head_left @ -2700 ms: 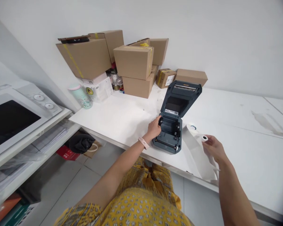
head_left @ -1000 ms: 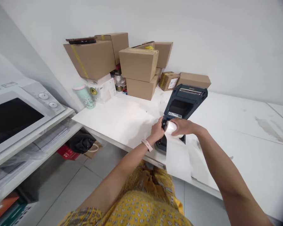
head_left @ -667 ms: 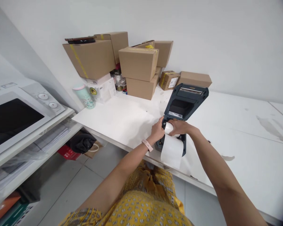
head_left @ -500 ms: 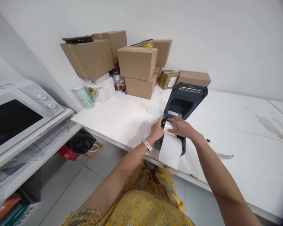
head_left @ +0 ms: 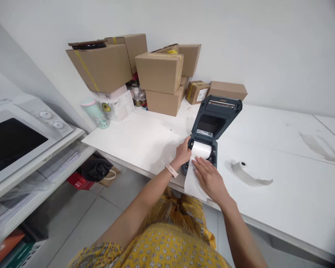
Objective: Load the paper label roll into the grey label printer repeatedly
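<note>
A dark grey label printer [head_left: 194, 121] stands near the table's front edge with its lid tilted up and back. Inside it sits a white paper roll [head_left: 201, 149], held between black holders. From the roll a paper strip [head_left: 193, 183] runs toward me, its end reaching over the table edge. My left hand [head_left: 182, 155], with a pink wristband, grips the printer's left side by the roll. Flat on the strip lies my right hand [head_left: 208, 178], fingers stretched out, just in front of the roll; it covers part of the printer's front.
Right of the printer a small, partly unrolled paper roll [head_left: 241, 171] lies on the white table [head_left: 290, 193]. Cardboard boxes [head_left: 159, 72] stand stacked along the wall, beside a mint tumbler [head_left: 96, 114]. A microwave [head_left: 25, 126] occupies the shelf at left.
My right hand has moved from the roll toward me onto the paper strip, uncovering the roll. The small loose roll, earlier mostly behind my right arm, now shows. My left hand stays at the printer's side.
</note>
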Demonstrator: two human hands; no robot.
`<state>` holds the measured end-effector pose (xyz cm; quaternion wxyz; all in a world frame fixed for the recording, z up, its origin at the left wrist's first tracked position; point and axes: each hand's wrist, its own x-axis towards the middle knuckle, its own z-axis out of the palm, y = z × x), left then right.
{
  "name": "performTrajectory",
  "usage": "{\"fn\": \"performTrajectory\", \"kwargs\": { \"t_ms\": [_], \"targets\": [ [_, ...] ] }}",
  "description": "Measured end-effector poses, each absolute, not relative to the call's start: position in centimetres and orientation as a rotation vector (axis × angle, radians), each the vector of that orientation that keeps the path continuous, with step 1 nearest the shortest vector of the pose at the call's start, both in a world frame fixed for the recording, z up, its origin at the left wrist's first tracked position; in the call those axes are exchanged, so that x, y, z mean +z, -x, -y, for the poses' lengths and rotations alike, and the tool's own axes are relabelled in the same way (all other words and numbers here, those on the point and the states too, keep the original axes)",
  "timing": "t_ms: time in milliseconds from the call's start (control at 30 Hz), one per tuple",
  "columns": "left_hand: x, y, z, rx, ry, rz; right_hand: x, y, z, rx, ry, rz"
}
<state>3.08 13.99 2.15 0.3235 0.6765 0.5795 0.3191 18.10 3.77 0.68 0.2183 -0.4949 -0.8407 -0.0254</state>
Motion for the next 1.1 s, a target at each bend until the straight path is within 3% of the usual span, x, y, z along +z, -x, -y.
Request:
{"fn": "performTrajectory", "kwargs": {
  "t_ms": [433, 1100],
  "targets": [
    [2.0, -3.2, -14.1, 0.828, -1.779, -1.535, 0.4, -16.4, -2.1, -0.218, 1.479, 2.264],
    [1.2, -3.1, -14.3, 0.955, -1.681, -1.431, 0.3, -17.1, -1.8, 0.021, 1.436, 2.228]
  ]
}}
